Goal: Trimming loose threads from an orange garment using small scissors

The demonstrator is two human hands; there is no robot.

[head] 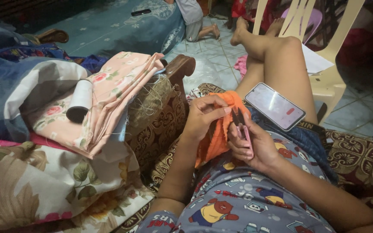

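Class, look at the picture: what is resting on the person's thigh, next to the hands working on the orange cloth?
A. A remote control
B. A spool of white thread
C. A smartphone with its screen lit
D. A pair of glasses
C. A smartphone with a lit screen lies on the thigh just beside the orange cloth; the white thread spool sits apart, on the folded floral fabric.

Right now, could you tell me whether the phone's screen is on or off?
On: the phone, resting on the thigh, shows a lit pale screen with a small red mark.
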